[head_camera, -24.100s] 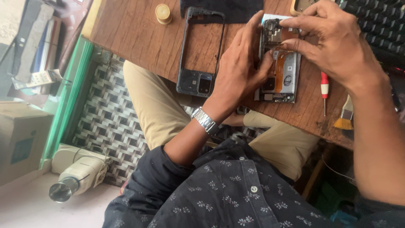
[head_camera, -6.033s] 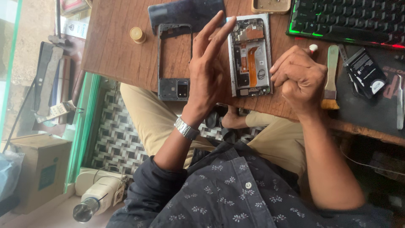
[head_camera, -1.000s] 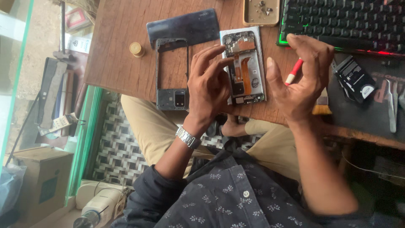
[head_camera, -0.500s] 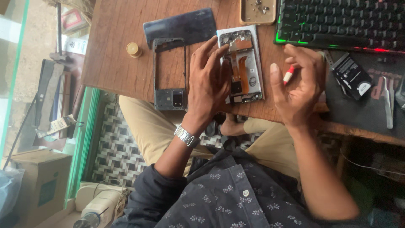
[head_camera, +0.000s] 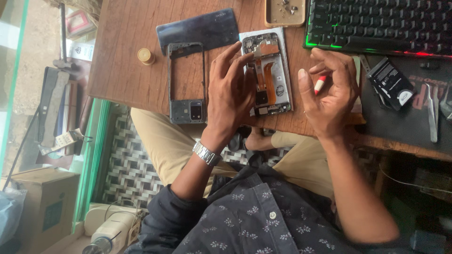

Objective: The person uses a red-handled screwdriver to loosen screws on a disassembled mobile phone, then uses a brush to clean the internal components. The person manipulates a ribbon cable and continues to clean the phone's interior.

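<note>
Your left hand (head_camera: 230, 94) lies flat and released across the opened phone (head_camera: 268, 73) near the desk (head_camera: 127, 56) edge, fingers fanned; a second ago they curled lower. Your right hand (head_camera: 329, 96) has shifted its grip on the red-handled screwdriver (head_camera: 320, 84), now clenched beside the phone. Beyond, the frame (head_camera: 187, 82) and back cover (head_camera: 197, 30) lie untouched
</note>
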